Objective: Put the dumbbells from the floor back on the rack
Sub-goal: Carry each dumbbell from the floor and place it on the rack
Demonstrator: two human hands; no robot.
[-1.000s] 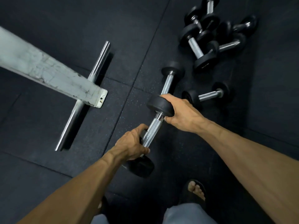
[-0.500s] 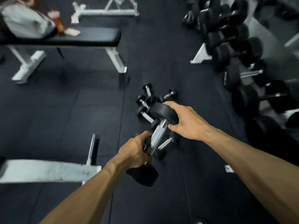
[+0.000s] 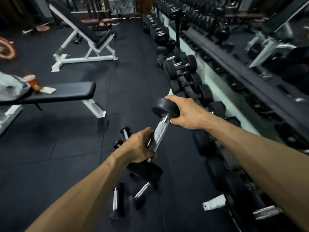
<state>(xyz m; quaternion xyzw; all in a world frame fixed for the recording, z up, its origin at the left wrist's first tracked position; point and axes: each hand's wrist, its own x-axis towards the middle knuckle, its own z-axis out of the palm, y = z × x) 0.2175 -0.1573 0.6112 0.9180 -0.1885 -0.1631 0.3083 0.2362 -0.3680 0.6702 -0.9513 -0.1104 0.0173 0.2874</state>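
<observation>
Head view, from the left: a flat bench [image 3: 55, 94] with a black pad stands at the side, some small items lying on its near end, and an incline bench [image 3: 87, 39] on a white frame sits farther back on the dark rubber floor [image 3: 50, 148]. Low in the middle, several small dumbbells on the floor [image 3: 118, 198] lie scattered beneath the arms, their chrome handles catching the light. Above them the person carries a dumbbell [image 3: 160, 131] in both hands, held clear of the floor and tilted, its far end higher and toward the right. The left hand [image 3: 138, 148] is wrapped around the lower part of the knurled chrome handle, fingers curled tight, with the lower black head poking out just beneath the fist. The right hand [image 3: 187, 113] cups the upper black head from its right side, fingers hooked over the top of the disc and the thumb tucked under by the handle. Just right of that hand runs the rack [image 3: 217, 91], a long row of black dumbbells stretching away along the mirrored wall; the carried dumbbell hangs near its lower tier, not touching it.
</observation>
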